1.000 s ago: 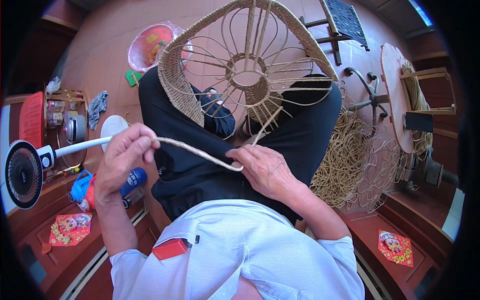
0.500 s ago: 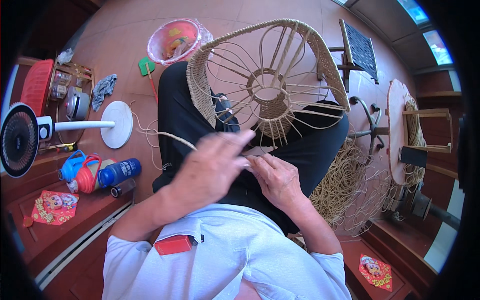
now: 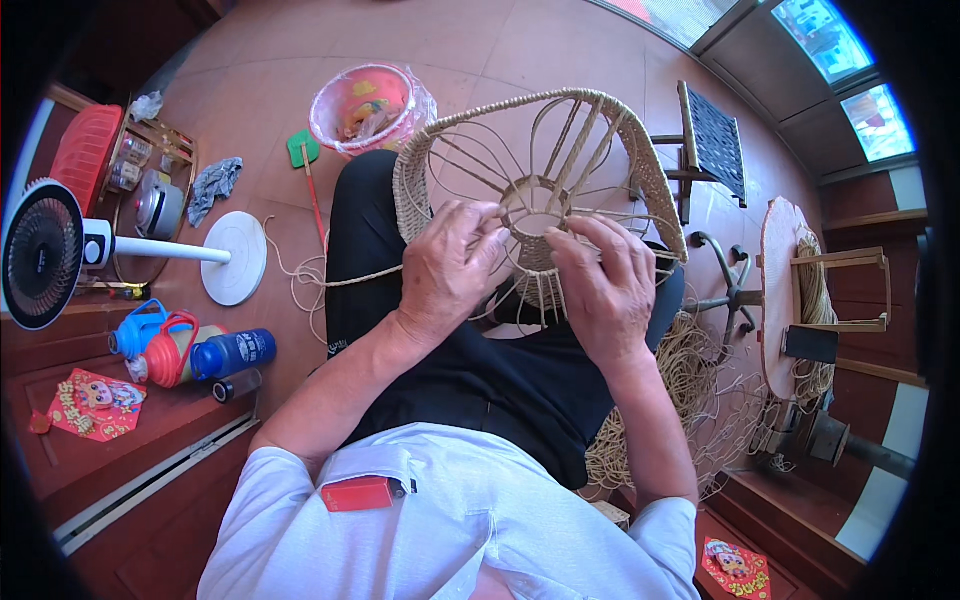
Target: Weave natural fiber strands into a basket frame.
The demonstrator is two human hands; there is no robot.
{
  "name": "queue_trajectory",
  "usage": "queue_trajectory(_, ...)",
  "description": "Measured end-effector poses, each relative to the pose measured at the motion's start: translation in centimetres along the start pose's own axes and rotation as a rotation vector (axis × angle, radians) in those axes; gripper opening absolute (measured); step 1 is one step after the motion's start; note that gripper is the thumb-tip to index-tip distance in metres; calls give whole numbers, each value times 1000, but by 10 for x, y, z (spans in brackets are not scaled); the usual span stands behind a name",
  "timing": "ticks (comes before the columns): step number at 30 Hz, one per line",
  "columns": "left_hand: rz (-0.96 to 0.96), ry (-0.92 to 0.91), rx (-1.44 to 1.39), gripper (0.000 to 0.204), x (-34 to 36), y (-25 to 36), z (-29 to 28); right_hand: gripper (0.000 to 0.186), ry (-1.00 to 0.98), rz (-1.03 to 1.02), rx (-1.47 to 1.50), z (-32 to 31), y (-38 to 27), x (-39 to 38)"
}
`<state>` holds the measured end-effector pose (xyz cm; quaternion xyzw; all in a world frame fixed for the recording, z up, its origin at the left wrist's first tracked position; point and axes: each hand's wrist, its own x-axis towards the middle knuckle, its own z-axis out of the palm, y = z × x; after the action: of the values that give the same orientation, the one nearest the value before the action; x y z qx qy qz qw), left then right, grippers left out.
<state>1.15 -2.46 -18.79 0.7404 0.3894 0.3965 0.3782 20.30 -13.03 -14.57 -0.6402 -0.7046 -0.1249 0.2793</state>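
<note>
A half-woven basket frame of tan cord point(image 3: 430, 135), with looped spokes around a small inner ring, rests across my black-trousered legs point(image 3: 355, 210). My left hand point(image 3: 450, 260) is at the left of that ring, fingers curled closed on what seems to be a cord, its tip hidden by the fingers. My right hand point(image 3: 600, 270) is at the ring's right side, thumb and fingers pinched on something I cannot make out. A length of tan rope point(image 3: 365, 280) runs from my left hand leftward down to the floor.
A pedestal fan point(image 3: 45, 250), bottles point(image 3: 230, 352) and a cloth point(image 3: 215, 185) lie left. A lined pink bucket point(image 3: 370, 110) stands behind the basket. A woven stool point(image 3: 710, 150), chair base point(image 3: 740, 300), round board point(image 3: 780, 300) and heaped cord point(image 3: 640, 445) are right.
My left hand swept from the left, where it held rope, up to the inner ring. My right hand rose from my lap to the ring. The basket now appears lower in view.
</note>
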Motion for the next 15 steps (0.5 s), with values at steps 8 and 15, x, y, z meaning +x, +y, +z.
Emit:
queue_trajectory(8,67,-1,197,30,8,-9,26,35,-44,-72,37,32,23,17)
queue_trajectory(15,-75,-28,134,15,4,-2,58,34,-68,-185,-66,35,38,12)
